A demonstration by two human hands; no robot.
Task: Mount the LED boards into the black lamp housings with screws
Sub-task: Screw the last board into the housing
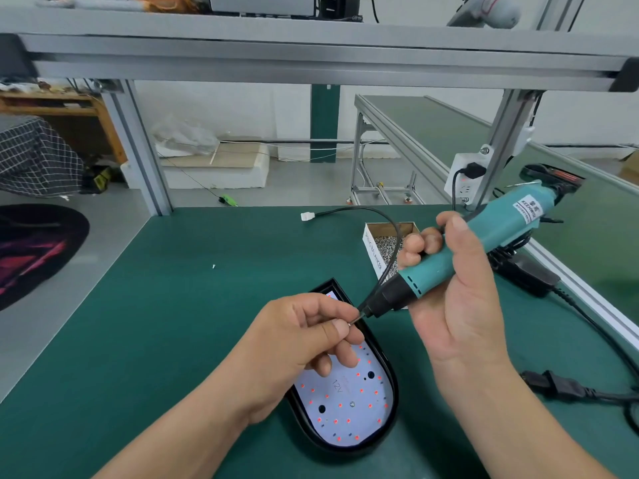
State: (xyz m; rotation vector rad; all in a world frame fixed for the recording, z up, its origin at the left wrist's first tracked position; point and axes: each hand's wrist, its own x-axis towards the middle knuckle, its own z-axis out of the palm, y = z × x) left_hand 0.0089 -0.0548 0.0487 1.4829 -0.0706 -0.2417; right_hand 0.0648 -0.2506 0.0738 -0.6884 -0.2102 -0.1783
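Note:
A black lamp housing (390, 375) lies on the green mat near the front, with a white LED board (345, 406) dotted with red LEDs seated inside it. One screw (352, 404) sits in the board's middle. My left hand (304, 337) hovers over the housing's upper part and pinches a small screw (353, 322) at the tip of the teal electric screwdriver (460, 257). My right hand (456, 288) grips the screwdriver's body, tilted down to the left. The housing's black cable with a white connector (306, 216) loops away behind.
An open cardboard box of screws (383, 245) stands behind the hands. A black power adapter (525, 274) and its cords lie along the right edge. An aluminium frame post with a power socket (466, 174) rises at the back right, and a shelf spans overhead.

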